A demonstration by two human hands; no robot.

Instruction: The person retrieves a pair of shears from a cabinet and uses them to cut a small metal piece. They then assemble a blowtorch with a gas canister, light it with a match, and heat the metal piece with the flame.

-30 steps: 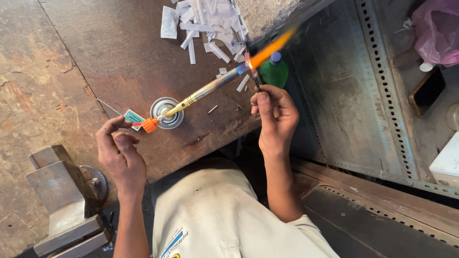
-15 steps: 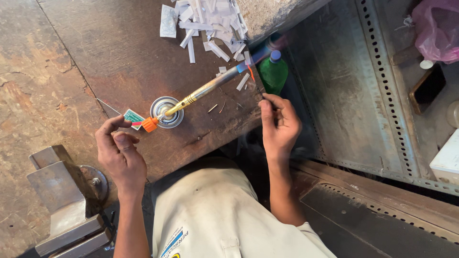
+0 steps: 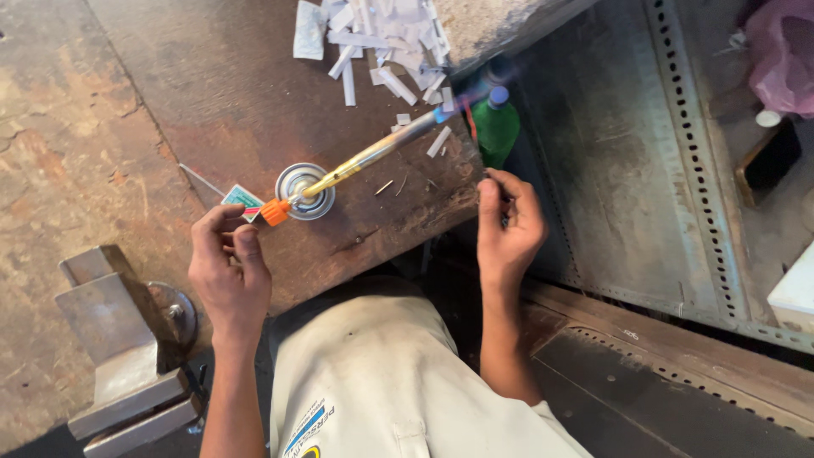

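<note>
The left hand (image 3: 227, 263) pinches the orange knob of the gas torch (image 3: 356, 165) standing on the bench (image 3: 170, 102). The right hand (image 3: 507, 222), fingers loosely curled, hovers just below its blue-flamed nozzle: a burn looks likely, and the paper scraps (image 3: 381, 42) beyond could ignite.

Vise (image 3: 127, 356) (cut off below), blurred flame (image 3: 475, 89)

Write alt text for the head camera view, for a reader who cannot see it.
Seen from above, a person's left hand grips the orange knob of a gas torch on a worn workbench, while the right hand is raised near its nozzle. White paper scraps, a green bottle and a metal vise lie around.
</note>
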